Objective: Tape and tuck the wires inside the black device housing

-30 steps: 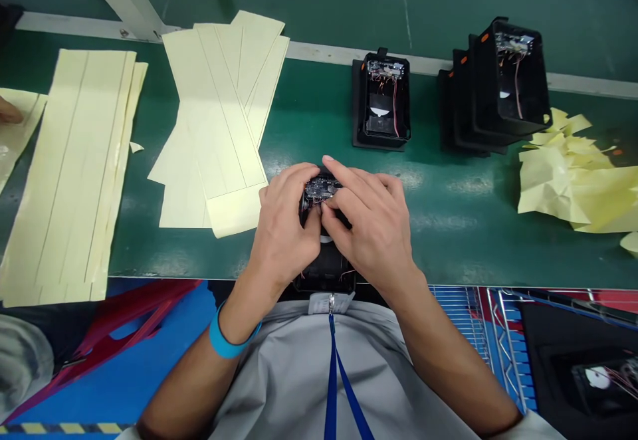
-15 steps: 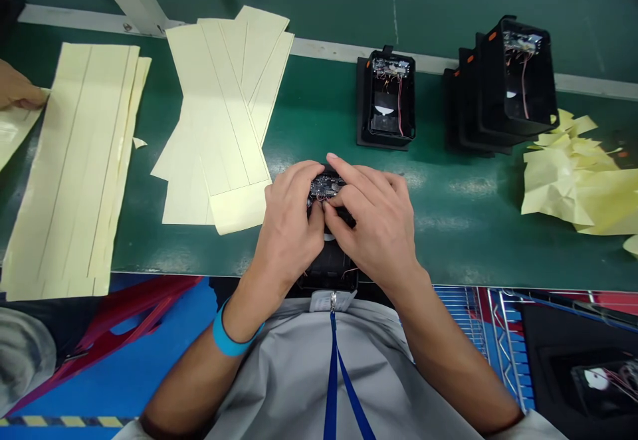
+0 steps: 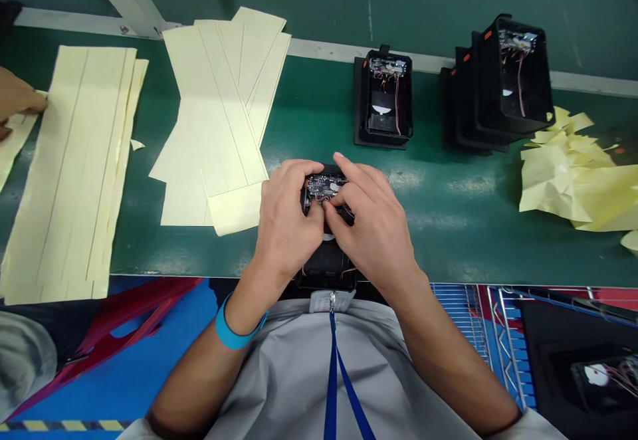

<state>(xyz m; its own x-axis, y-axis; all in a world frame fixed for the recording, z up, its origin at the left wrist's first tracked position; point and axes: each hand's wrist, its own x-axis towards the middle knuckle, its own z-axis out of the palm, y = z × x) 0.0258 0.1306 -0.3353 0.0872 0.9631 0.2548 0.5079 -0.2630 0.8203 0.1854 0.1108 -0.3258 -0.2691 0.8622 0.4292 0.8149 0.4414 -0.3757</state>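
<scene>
The green desk [image 3: 438, 240] runs across the head view, with strips of pale yellow sheet [image 3: 214, 121] lying in overlapping fans on its left and crumpled yellow paper [image 3: 563, 187] on its right. Open black housings [image 3: 383, 101] with loose red and orange wires stand toward the far edge. At the middle, the fingers [image 3: 299, 174] of the left hand [image 3: 286, 227] and the right hand [image 3: 371, 234] are clenched around a small black unit with an exposed circuit board [image 3: 321, 186], and a black housing [image 3: 326, 268] shows beneath the hands at the near edge. A blue wristband [image 3: 238, 329] circles the left wrist. At the far left, a co-worker's hand [image 3: 17, 98] touches a yellow sheet [image 3: 14, 131].
</scene>
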